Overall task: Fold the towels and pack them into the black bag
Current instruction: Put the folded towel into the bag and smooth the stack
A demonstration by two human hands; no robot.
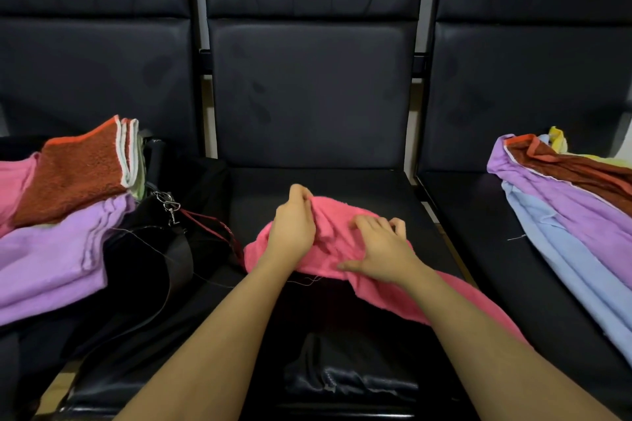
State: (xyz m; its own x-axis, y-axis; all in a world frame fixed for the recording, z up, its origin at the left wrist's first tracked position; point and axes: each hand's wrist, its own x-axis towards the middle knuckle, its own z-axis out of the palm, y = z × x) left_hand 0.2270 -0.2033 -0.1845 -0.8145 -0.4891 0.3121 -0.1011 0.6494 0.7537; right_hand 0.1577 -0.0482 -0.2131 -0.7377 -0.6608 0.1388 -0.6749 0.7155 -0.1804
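A pink towel lies crumpled on the middle black seat and trails toward the lower right. My left hand pinches its far edge with curled fingers. My right hand lies on top of the cloth with fingers spread. The black bag sits on the left seat, with a metal clip and a strap showing. Folded towels rest on it: a purple one, a red-brown one and a pink one.
On the right seat lies a heap of unfolded towels: purple, light blue, red-brown and yellow. Dark padded seat backs rise behind. A fold of dark fabric lies at the near edge of the middle seat.
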